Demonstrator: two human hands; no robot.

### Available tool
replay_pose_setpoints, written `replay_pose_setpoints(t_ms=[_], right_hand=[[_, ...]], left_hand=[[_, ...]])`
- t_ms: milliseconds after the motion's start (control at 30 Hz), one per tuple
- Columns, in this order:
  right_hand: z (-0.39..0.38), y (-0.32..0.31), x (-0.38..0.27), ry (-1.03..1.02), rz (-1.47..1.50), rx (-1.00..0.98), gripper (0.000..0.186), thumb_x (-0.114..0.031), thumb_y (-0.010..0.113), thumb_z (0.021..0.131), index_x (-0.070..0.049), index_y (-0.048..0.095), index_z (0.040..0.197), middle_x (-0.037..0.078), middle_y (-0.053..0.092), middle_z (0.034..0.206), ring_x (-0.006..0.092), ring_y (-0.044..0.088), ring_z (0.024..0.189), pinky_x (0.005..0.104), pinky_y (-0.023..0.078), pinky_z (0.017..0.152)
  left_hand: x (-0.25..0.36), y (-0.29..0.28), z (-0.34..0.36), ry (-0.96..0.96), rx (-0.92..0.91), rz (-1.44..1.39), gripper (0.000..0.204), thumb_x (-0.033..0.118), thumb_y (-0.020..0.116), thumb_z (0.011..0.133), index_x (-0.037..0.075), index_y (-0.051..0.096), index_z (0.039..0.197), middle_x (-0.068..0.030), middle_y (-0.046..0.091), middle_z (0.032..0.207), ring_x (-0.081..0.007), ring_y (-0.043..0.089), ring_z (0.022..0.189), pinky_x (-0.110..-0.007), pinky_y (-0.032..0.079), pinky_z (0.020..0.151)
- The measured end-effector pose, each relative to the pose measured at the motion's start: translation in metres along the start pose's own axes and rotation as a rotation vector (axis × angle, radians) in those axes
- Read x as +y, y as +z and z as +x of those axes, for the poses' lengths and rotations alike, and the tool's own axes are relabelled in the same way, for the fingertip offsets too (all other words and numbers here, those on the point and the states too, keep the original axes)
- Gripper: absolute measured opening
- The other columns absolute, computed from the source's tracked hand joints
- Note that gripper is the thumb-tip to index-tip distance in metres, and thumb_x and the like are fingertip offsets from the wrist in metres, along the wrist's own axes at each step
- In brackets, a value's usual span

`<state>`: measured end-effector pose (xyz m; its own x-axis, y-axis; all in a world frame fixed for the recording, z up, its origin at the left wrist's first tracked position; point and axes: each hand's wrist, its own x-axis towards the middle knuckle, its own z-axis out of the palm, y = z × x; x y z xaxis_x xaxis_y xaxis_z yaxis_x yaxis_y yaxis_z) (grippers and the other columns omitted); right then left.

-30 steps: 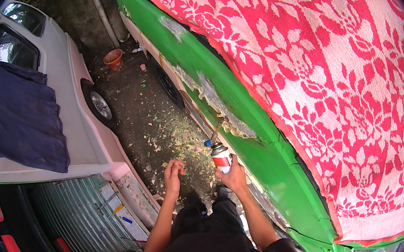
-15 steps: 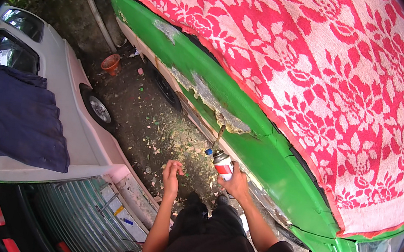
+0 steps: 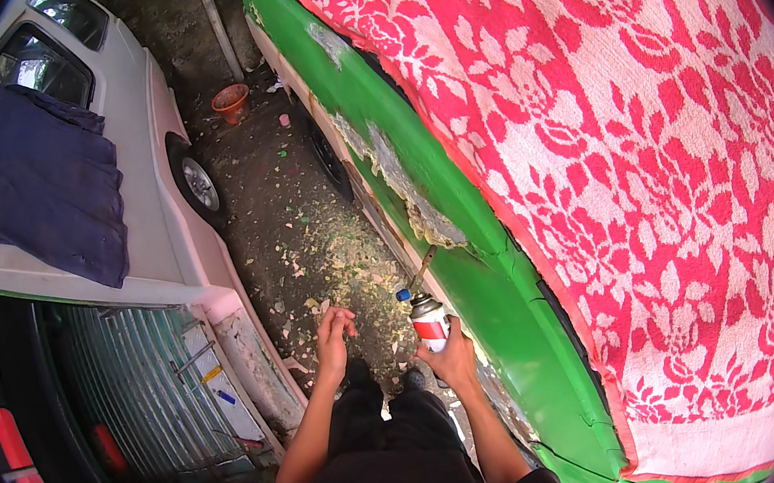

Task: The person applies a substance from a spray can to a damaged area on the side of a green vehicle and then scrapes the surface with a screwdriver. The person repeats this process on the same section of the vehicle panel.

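My right hand (image 3: 458, 357) is wrapped round a blowtorch (image 3: 431, 327), a red and white gas canister with a blue knob and a metal nozzle tube. Its nozzle points up at the side of a green vehicle (image 3: 504, 307), just below a patch of peeling, cracked filler (image 3: 410, 204). Whether a flame burns at the tip, I cannot tell. To the left, my left hand (image 3: 334, 339) hovers over the ground with loosely bent fingers and nothing in it.
A pink and red floral cloth (image 3: 587, 159) covers the green vehicle's top. On the left stands a white pickup (image 3: 130, 69) with a dark cloth (image 3: 40, 183) over it and tools on its bed edge (image 3: 223, 380). Filler chips (image 3: 338, 250) litter the ground near an orange pot (image 3: 230, 102).
My view has turned slightly, so the vehicles sit differently in it. Both hands keep nearly the same pose, the right one still gripping the blowtorch.
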<state>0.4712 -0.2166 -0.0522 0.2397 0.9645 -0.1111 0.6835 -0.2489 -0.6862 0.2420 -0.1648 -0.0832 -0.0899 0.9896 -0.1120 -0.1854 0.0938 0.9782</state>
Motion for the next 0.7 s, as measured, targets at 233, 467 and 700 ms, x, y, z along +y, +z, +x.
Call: replay_pose_setpoints(t_ms=[233, 467, 700], right_hand=[[0.000, -0.018, 0.005, -0.029, -0.011, -0.038, 0.080, -0.036, 0.080, 0.073, 0.000, 0.043, 0.134, 0.032, 0.069, 0.090, 0.0484, 0.069, 0.083, 0.0528, 0.056, 0.076], [0.011, -0.014, 0.020, -0.014, 0.005, -0.096, 0.081, -0.036, 0.080, 0.071, 0.001, 0.043, 0.132, 0.031, 0.069, 0.087, 0.0490, 0.069, 0.080, 0.0538, 0.056, 0.074], [0.009, -0.015, 0.020, -0.030, 0.014, -0.136, 0.081, -0.035, 0.080, 0.072, 0.003, 0.043, 0.132, 0.033, 0.068, 0.090, 0.0496, 0.068, 0.084, 0.0531, 0.055, 0.076]], left_hand=[[0.001, 0.013, -0.020, -0.004, 0.048, -0.007, 0.028, 0.022, 0.043, 0.107, 0.002, 0.056, 0.093, -0.0025, 0.050, 0.071, -0.0127, 0.051, 0.067, -0.029, 0.043, 0.068], [0.000, 0.025, -0.025, 0.010, 0.057, -0.004, 0.029, 0.024, 0.043, 0.107, 0.003, 0.056, 0.094, -0.0024, 0.050, 0.071, -0.0124, 0.050, 0.068, -0.028, 0.042, 0.069], [0.007, 0.037, -0.022, 0.036, 0.072, -0.047, 0.027, 0.021, 0.044, 0.107, 0.002, 0.057, 0.094, -0.0026, 0.049, 0.071, -0.0128, 0.049, 0.068, -0.029, 0.043, 0.068]])
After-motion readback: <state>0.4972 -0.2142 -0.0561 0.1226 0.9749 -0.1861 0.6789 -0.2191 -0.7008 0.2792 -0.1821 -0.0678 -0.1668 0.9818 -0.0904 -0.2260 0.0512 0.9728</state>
